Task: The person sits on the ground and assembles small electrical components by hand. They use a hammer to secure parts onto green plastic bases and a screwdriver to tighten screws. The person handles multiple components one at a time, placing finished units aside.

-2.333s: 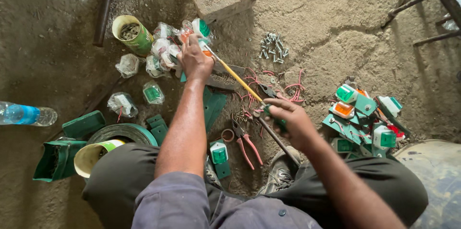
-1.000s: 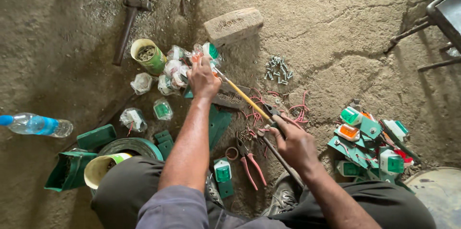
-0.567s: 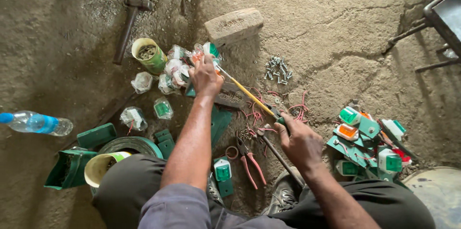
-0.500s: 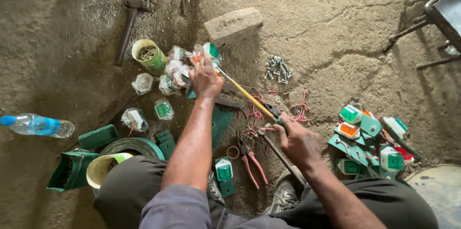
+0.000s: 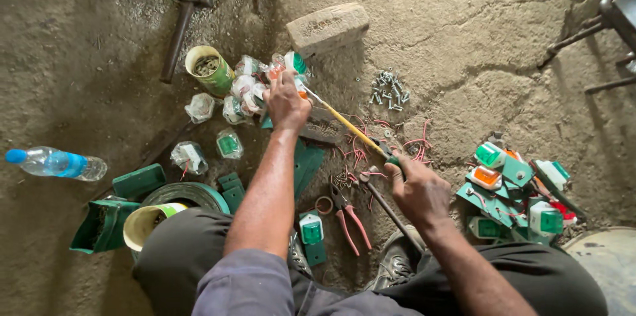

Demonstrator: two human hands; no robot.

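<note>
Gripping hard, right hand was wrapped round the long yellow-shafted screwdriver at its dark handle, mid-frame. Left hand pinched a small plastic-bagged part at its tip, upper centre. Screwdriver looked stiff and light; bag probably slippery.

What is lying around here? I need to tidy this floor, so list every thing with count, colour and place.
hammer: one, rusty brown, top left
can: one, green, holds small parts, beside hammer
brick: one, grey, top centre
bagged parts: several, clear, beside can
screws: a pile, silver, right of brick
bottle: one, clear with blue, far left
pliers: one, red handles, between legs
lamp units: a heap, green and orange, right
screwdriver: one, yellow shaft, centre
left hand: on bagged parts
right hand: grips screwdriver
</note>
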